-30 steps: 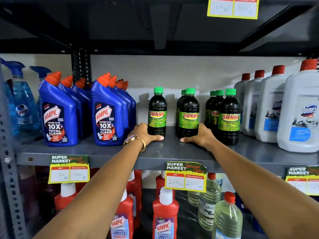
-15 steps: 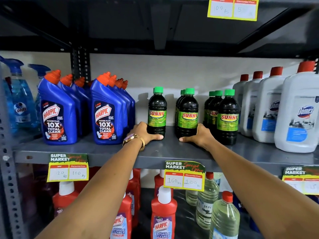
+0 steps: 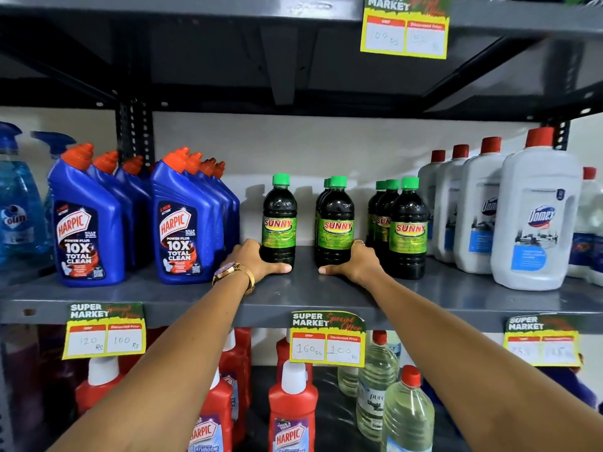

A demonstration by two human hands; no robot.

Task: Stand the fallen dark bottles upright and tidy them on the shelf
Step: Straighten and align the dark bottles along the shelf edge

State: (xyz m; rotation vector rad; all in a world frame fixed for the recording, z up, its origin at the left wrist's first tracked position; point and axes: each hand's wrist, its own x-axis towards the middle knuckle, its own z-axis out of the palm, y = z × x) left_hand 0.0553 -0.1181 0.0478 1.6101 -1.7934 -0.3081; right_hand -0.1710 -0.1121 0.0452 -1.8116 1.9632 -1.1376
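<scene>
Several dark Sunny bottles with green caps stand upright on the grey middle shelf (image 3: 303, 295). A single bottle (image 3: 279, 223) stands on the left. My left hand (image 3: 254, 261), with a gold watch on the wrist, is wrapped around its base. The middle row's front bottle (image 3: 336, 225) has my right hand (image 3: 354, 264) wrapped around its base from the right. A third row (image 3: 408, 230) stands free further right. No dark bottle lies on its side.
Blue Harpic bottles (image 3: 182, 223) crowd the shelf to the left, white Domex bottles (image 3: 532, 216) to the right. Blue spray bottles (image 3: 16, 203) stand far left. Red Harpic bottles (image 3: 290, 409) and clear bottles (image 3: 404, 412) fill the shelf below. Price tags (image 3: 326, 340) hang on the shelf edge.
Both hands stay at the bases of the same two bottles. The view has shifted slightly upward; the bottles keep their places.
</scene>
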